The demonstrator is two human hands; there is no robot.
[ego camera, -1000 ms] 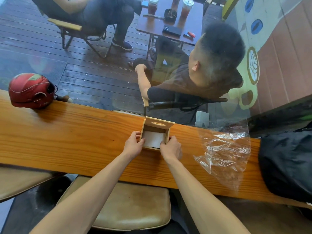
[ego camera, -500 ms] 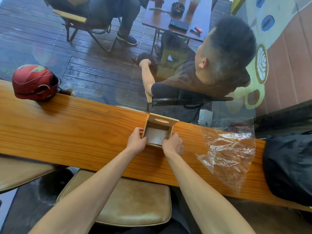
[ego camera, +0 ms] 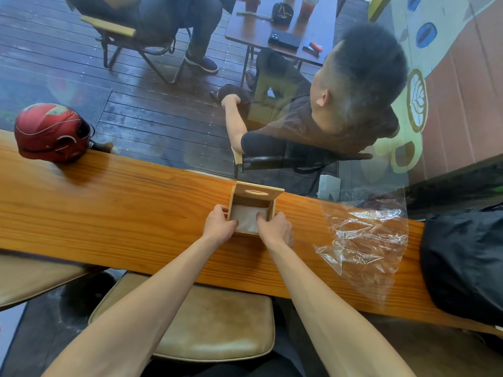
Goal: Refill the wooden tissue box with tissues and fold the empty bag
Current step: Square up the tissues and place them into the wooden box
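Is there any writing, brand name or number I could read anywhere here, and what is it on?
No text here can be read.
Red helmet on the wooden counter: a small white mark at its lower edge, too blurred to read.
Cream and green cup emblem on the glass: a picture, no letters.
Light wooden tissue box, clear plastic bag, black bag: no lettering visible.

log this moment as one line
stage: tissues in wooden box | left hand, right hand at box | lid open | plastic bag unfolded
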